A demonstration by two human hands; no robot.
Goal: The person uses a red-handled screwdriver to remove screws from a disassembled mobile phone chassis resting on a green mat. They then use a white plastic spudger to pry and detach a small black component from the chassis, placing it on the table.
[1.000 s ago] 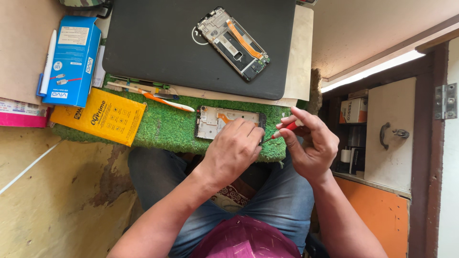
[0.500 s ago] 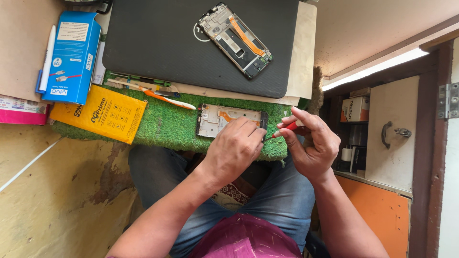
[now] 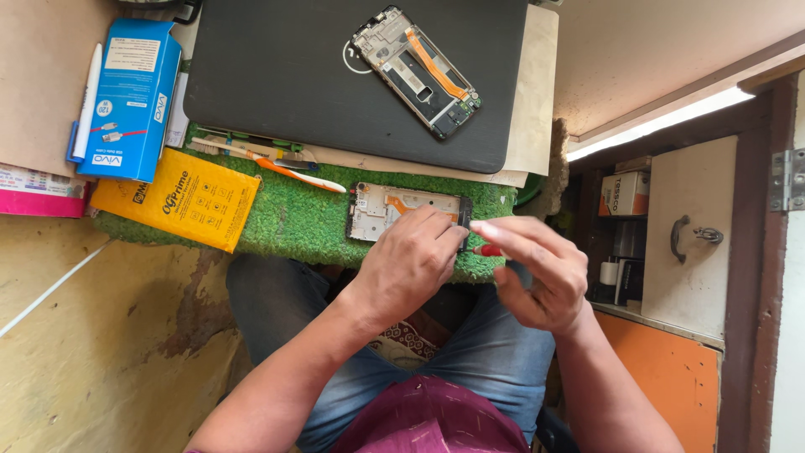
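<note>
Left hand (image 3: 417,262) was pressed flat on the opened silver phone frame with the orange ribbon cable (image 3: 394,210), pinning it to the green turf mat (image 3: 293,222) at the desk's near edge. Good move, keep it steady. Right hand (image 3: 537,273) pinched what looked like a red-handled screwdriver (image 3: 488,250), mostly hidden.
</note>
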